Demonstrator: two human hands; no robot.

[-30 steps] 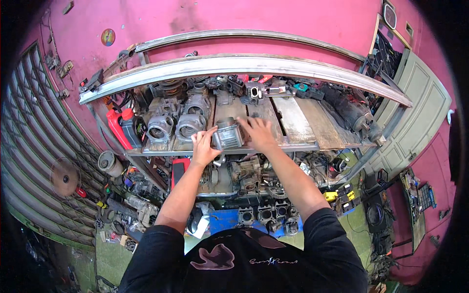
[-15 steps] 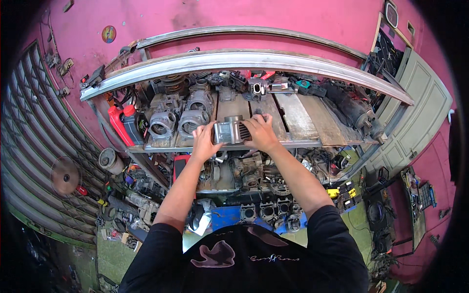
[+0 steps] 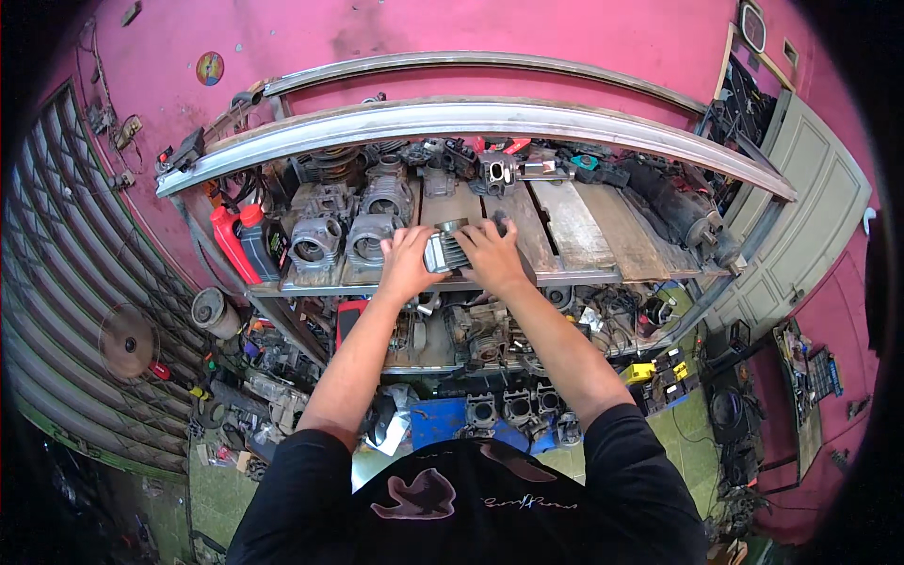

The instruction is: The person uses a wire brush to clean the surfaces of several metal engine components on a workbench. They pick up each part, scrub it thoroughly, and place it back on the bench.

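Note:
A finned metal engine cylinder [image 3: 443, 252] is held between my two hands above the front edge of the wooden shelf [image 3: 452, 209]. My left hand [image 3: 409, 259] is closed round its left side. The fingers of my right hand [image 3: 493, 252] wrap over its right side, across the cooling fins. A round sleeve end shows at the cylinder's top, while its underside is hidden. Just left of my left hand, grey engine casings [image 3: 370, 237] with large round openings stand on the shelf.
A red bottle [image 3: 231, 243] and a black bottle [image 3: 262, 243] stand at the shelf's left end. A metal beam [image 3: 471, 115] crosses above the shelf. A cylindrical motor-like part [image 3: 692, 226] lies at the right. Further cylinders [image 3: 516, 405] sit on a blue surface below.
The cylinder has turned and tilted in my hands, showing more of its fins. My right hand has shifted slightly left, and my left hand a little right.

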